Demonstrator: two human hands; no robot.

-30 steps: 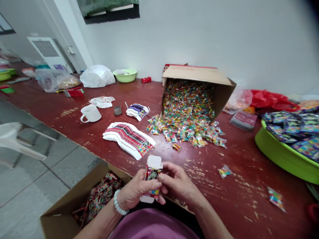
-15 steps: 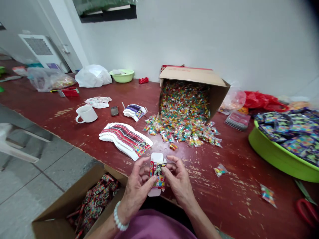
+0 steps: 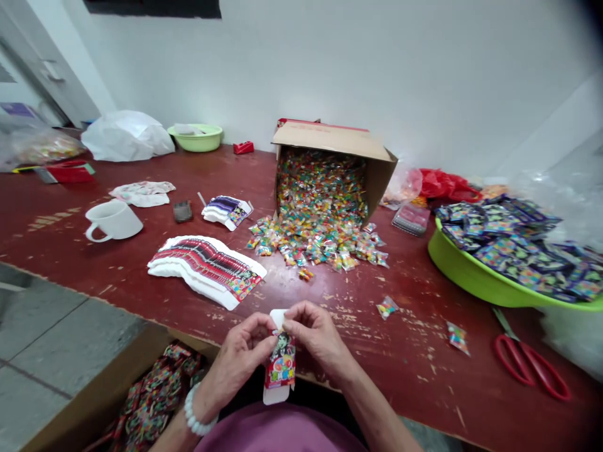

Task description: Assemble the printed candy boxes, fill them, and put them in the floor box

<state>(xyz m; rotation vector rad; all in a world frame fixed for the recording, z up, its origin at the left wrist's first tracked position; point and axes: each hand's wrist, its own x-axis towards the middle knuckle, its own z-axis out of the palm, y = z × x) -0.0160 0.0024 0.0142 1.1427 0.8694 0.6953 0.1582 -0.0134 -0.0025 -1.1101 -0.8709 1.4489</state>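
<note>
A small red printed box (image 3: pixel 281 364) with white flaps at both ends is held upright over the table's front edge. My left hand (image 3: pixel 242 355), with a beaded bracelet at the wrist, pinches its upper left side. At its top flap, my right hand (image 3: pixel 315 336) is closed with thumb and fingertips on the upper right corner. Flat red cartons (image 3: pixel 207 263) lie in a fanned stack to the left. Small candy packets (image 3: pixel 315 242) spill from a tipped cardboard box (image 3: pixel 381 182) beyond my hands.
A white mug (image 3: pixel 115 221) and purple flat cartons (image 3: pixel 227 211) are at the left. A green basin (image 3: pixel 475 276) of dark packets and red scissors (image 3: pixel 530 361) lie at the right. Below the table's left edge, an open carton (image 3: pixel 80 402) holds filled red boxes.
The view has turned right. My fingers have moved up to the top of the small box, which now shows more of its printed front and hangs lower in view.
</note>
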